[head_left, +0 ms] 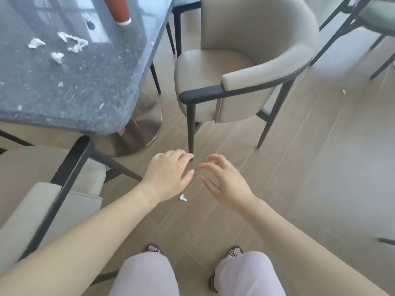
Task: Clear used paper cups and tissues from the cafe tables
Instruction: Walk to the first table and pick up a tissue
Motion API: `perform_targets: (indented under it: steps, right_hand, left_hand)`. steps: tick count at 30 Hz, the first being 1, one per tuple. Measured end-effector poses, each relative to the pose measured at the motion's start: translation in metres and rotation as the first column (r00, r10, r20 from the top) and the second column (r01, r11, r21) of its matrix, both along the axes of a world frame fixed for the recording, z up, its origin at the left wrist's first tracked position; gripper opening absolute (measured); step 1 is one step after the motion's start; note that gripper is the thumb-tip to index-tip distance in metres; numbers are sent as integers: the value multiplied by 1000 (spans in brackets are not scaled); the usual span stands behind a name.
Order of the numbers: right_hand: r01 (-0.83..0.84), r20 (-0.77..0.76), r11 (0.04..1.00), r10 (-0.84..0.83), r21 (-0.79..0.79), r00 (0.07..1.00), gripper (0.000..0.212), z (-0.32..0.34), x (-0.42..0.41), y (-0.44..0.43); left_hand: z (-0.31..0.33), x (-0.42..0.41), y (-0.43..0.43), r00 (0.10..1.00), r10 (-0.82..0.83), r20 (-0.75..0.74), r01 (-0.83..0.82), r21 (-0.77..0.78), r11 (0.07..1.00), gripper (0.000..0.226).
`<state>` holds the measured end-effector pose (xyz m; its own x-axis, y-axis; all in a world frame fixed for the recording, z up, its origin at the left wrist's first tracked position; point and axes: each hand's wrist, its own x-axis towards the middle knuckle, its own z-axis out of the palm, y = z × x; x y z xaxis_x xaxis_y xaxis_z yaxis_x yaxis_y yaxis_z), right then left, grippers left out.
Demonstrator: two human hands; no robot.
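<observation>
Left hand (168, 175) and right hand (226, 182) are released, empty. Recommended: the left hand pinches the tissue scrap (183, 197) between them whole.

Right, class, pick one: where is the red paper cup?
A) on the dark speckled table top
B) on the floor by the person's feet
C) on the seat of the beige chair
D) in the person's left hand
A: the red paper cup stands on the table, beyond the tissue scraps, while the left hand and right hand hold nothing.
</observation>
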<state>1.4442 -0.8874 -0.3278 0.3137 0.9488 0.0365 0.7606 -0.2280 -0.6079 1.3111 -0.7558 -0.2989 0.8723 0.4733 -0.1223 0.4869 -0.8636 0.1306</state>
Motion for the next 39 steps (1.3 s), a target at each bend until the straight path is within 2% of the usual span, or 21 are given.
perform_targets:
  steps: [7,14,17,20,22,24,27,30,34,39]
  right_hand:
    - [23,-30,999,-24,-41,999,30,-193,8,15]
    - [-16,11,993,18,-117,1000,30,-379,20,43]
    - [-41,61,990,50,-138,997,30,-444,24,57]
    - [-44,81,987,57,-152,995,30,-498,22,59]
    - [-35,89,980,54,-194,995,30,-525,19,50]
    - [-61,142,962,101,-266,985,32,-544,19,43]
    - [-48,186,951,109,-306,976,35,-561,22,45]
    - [0,151,952,49,-306,987,38,-574,9,45]
    - [-27,109,938,69,-347,992,40,-594,-16,36]
    - [-74,86,884,128,-462,988,47,-609,-20,29]
  left_hand:
    - [-196,3,19,1000,3,-3,-4,-73,997,42]
    - [-376,8,48,991,-107,-77,111,38,993,42]
    - [-443,2,58,984,-122,-129,129,47,991,42]
    - [-502,-10,69,964,-100,-248,119,62,991,41]
    - [-531,-17,63,959,6,-282,1,26,1000,41]
    - [-554,-27,49,957,139,-253,-148,-18,989,42]
    - [-579,-32,38,962,149,-227,-159,-23,987,42]
    - [-594,-34,37,969,162,-189,-175,-52,983,41]
    - [-614,-37,33,970,140,-199,-158,-81,984,37]
    - [-630,-39,36,967,112,-229,-162,-211,964,35]
